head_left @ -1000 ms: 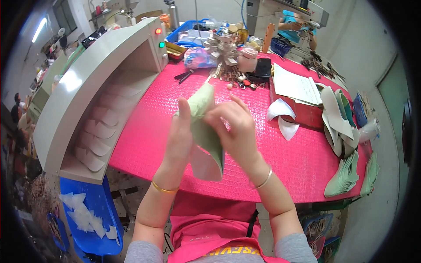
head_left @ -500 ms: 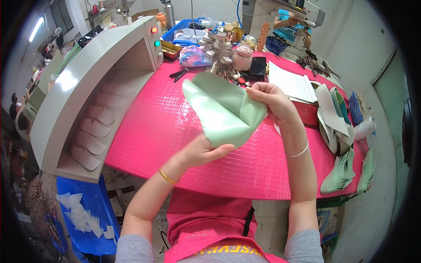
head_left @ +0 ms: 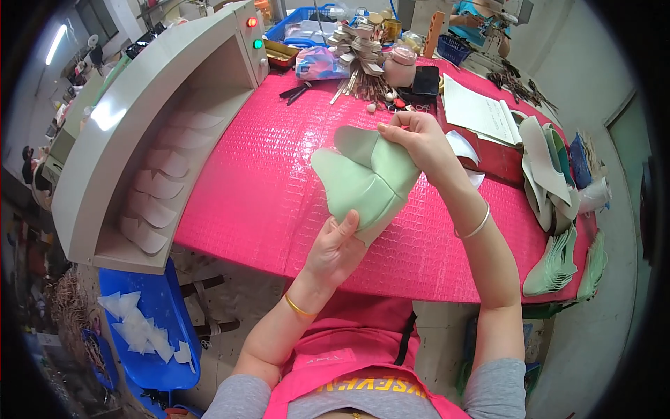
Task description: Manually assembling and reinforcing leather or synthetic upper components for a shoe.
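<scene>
A pale green leather shoe upper (head_left: 359, 183), with a seam running across it, is held up over the pink table between my two hands. My left hand (head_left: 338, 244) grips its lower near edge, thumb on top and fingers beneath. At the upper right edge, my right hand (head_left: 415, 140) pinches it between thumb and fingers. White inner surface pieces (head_left: 462, 146) lie on the table just behind my right wrist. To the right, a stack of similar pale green pieces (head_left: 551, 264) rests on the table edge.
On the left, a white arched machine (head_left: 153, 91) holds several pale cut pieces (head_left: 157, 185) on its bed. A notepad (head_left: 481, 112), a pink jar (head_left: 400, 66) and bundled strips (head_left: 359, 52) sit at the back. White scraps lie on a blue stool (head_left: 178, 314). Another person (head_left: 474, 24) works beyond.
The green upper has been turned and folded, so its seam now faces up toward me. My left hand has moved right, its thumb now on top of the piece. The view has shifted slightly.
</scene>
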`<state>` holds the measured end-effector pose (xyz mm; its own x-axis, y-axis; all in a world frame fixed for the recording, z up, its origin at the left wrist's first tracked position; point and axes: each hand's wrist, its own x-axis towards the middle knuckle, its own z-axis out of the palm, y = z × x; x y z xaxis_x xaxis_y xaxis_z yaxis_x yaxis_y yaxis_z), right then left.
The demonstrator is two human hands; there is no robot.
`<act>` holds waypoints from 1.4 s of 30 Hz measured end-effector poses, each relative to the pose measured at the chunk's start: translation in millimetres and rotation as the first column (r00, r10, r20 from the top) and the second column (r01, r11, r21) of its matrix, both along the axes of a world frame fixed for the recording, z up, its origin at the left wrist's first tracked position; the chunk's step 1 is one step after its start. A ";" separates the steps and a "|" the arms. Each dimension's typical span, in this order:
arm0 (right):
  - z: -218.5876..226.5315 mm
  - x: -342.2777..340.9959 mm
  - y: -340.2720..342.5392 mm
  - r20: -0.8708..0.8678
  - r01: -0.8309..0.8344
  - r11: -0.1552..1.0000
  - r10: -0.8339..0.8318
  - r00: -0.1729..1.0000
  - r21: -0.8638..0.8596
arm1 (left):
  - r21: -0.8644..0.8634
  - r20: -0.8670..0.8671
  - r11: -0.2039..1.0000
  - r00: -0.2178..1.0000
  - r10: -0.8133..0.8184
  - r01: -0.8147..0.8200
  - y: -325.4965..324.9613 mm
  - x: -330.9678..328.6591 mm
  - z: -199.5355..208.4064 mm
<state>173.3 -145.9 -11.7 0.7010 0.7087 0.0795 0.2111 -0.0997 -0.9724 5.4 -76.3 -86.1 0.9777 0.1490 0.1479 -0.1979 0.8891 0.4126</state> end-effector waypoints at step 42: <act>13.9 18.6 -0.8 0.134 0.004 0.999 0.003 0.991 -0.051 | -0.131 -0.206 0.978 0.969 0.133 -0.162 -17.9 -6.7 23.9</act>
<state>192.0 -146.6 2.2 0.6871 0.7137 0.1361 0.3389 -0.1492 -0.9289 -1.3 -94.2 -62.2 0.9510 0.2993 -0.0777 -0.2597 0.9094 0.3248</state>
